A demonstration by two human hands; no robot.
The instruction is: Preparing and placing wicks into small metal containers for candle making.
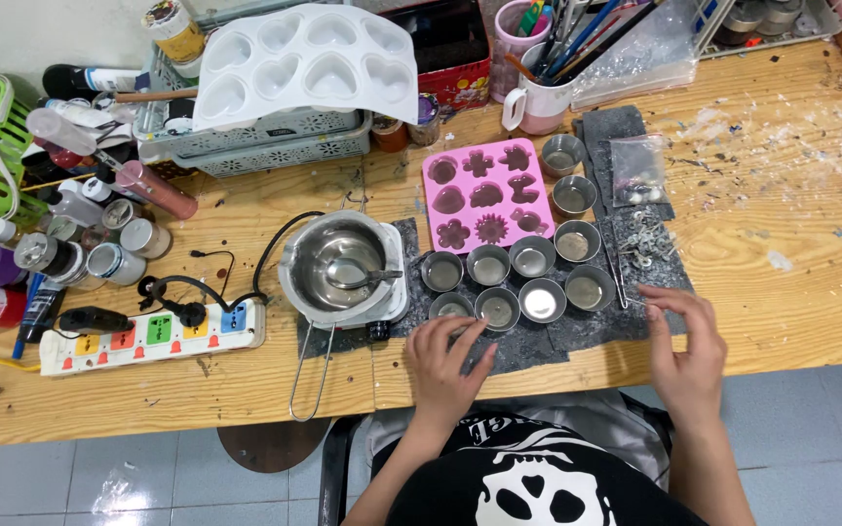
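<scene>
Nearest the viewer, the left hand (448, 362) rests with spread fingers on a dark mat (538, 341), fingertips touching a small round metal tin (453, 308). The right hand (686, 356) hovers open at the mat's right edge, holding nothing, just beside tweezers (619, 280). Beyond lie more tins in rows (532, 257), a steel melting pot (339, 263) holding a spoon, then a pink silicone mould (486, 207). Farthest, a white heart-shaped tray (306, 60).

Home craft bench: moulds (486, 195), tins (531, 256).
</scene>
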